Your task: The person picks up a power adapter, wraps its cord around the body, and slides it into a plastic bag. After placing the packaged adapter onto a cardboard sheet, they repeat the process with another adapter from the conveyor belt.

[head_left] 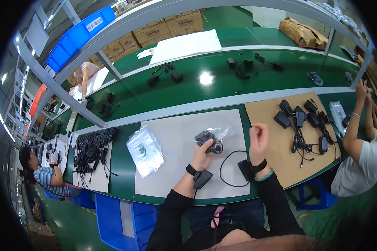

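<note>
My left hand (202, 155) is closed on a clear plastic bag (225, 133) with a black power adapter (205, 136) and its coiled cable inside. It is held over the pale work sheet (184, 125). My right hand (259, 140) is raised to the right of the bag, apart from it, fingers loosely curled, with nothing visible in them. Both wrists wear black straps with small black boxes, and a black cable (222, 167) loops beside the right one. Left of my hands lies a stack of flat clear plastic bags (145, 151).
Several black adapters (299, 117) with cables lie on brown cardboard (272, 167) at right; more adapters (94, 146) crowd a sheet at left. Loose adapters (176, 76) rest on the green conveyor (188, 90) beyond a metal rail. One person sits on each side.
</note>
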A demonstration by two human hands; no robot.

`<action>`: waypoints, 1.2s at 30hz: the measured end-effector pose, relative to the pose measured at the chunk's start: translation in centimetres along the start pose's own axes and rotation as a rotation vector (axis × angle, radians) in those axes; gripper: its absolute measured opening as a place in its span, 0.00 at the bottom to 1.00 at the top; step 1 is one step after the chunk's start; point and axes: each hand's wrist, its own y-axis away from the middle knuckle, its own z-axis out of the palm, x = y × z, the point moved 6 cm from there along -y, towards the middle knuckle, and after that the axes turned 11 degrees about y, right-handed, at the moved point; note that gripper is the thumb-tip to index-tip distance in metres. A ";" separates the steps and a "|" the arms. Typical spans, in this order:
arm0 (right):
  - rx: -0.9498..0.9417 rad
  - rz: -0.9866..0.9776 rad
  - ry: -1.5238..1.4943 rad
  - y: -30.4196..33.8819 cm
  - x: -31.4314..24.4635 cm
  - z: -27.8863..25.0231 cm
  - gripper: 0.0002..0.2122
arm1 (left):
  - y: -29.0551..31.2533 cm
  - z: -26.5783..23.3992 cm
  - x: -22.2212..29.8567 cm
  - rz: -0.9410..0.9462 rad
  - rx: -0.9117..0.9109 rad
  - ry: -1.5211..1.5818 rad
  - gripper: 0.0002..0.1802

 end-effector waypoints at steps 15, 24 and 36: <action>-0.662 0.199 0.050 3.6 -0.5 5.5 0.22 | 1.2 2.5 1.4 0.318 -0.257 -0.508 0.26; -0.874 0.180 -0.054 -2.1 3.2 9.9 0.20 | 1.4 3.9 2.6 0.381 -0.121 -0.150 0.24; -0.425 0.423 0.983 -23.2 21.0 14.4 0.30 | 1.3 -2.5 2.6 0.405 0.256 -0.135 0.04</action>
